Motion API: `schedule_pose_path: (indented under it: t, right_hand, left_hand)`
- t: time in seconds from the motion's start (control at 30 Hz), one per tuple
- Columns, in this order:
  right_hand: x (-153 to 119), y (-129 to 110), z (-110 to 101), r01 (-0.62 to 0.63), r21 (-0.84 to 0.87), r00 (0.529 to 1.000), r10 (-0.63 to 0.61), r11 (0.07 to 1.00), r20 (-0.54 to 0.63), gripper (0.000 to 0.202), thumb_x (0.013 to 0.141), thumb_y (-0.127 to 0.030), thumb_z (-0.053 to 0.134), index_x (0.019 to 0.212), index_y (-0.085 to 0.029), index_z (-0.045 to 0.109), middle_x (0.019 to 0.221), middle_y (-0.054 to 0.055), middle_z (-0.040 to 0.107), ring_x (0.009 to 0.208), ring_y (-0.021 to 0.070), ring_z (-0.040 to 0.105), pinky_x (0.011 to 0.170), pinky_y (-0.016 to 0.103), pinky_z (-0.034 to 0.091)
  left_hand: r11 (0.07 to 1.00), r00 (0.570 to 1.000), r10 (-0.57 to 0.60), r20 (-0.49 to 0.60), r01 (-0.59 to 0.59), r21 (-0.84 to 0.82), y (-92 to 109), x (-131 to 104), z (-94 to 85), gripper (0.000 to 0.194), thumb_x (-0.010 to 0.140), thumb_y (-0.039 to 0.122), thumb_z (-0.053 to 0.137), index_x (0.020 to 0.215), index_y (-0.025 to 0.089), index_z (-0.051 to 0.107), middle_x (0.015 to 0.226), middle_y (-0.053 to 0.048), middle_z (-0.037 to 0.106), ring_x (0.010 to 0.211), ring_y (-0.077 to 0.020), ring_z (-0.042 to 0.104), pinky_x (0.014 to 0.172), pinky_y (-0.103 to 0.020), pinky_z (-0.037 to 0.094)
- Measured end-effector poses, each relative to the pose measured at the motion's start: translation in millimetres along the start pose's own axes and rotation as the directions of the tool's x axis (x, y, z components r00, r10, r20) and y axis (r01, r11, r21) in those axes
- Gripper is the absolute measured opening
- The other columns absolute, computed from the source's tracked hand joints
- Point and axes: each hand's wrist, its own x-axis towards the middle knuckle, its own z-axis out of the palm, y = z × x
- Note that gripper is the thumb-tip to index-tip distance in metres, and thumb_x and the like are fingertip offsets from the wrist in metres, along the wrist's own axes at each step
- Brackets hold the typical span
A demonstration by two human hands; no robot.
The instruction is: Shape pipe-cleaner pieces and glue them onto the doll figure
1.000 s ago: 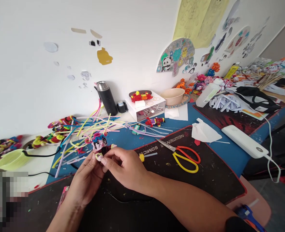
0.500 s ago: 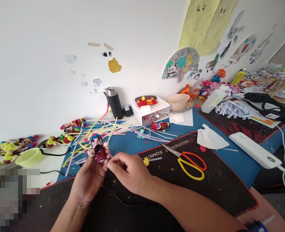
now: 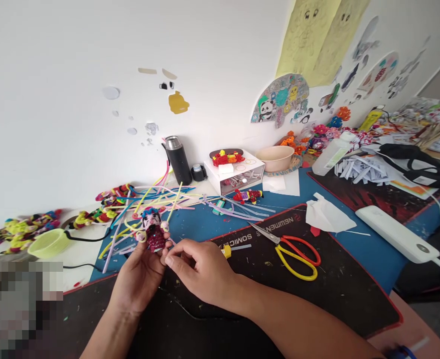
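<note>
A small doll (image 3: 154,236) with a blue-topped head, pale painted face and dark red glittery body stands upright in my left hand (image 3: 138,276), whose fingers close around its lower part. Touching the left fingertips at the doll's lower right is my right hand (image 3: 197,264), thumb and forefinger pinched together; anything between them is too small to make out. Scissors (image 3: 296,253) with one red and one yellow handle lie open on the dark mat (image 3: 339,279). Beside my right hand is a small yellow object (image 3: 226,251).
Coloured pipe cleaners (image 3: 130,214) spread behind the doll. A black flask (image 3: 178,160), a white box (image 3: 232,174) and a beige bowl (image 3: 275,158) stand along the wall. White tissue (image 3: 328,213) and a white power strip (image 3: 397,233) lie right. More dolls (image 3: 21,230) lie left.
The whole view has shifted slightly. Both hands keep nearly the same pose around the doll.
</note>
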Motion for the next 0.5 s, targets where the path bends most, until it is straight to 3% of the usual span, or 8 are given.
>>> schedule_pose_path:
  t: [0.5]
  right_hand:
    - [-0.4,-0.3,0.7,-0.003,-0.012,1.0,0.003,1.0,0.002,0.024,0.107,-0.04,0.068,0.105,-0.02,0.082,0.083,0.003,0.081,0.065,0.0167,0.069,0.07,0.029,0.048]
  left_hand:
    - [0.999,1.0,0.016,0.007,-0.016,0.029,-1.7,0.5,1.7,0.023,0.088,0.038,0.093,0.105,0.023,0.087,0.094,-0.006,0.088,0.075,-0.0208,0.08,0.066,-0.027,0.067]
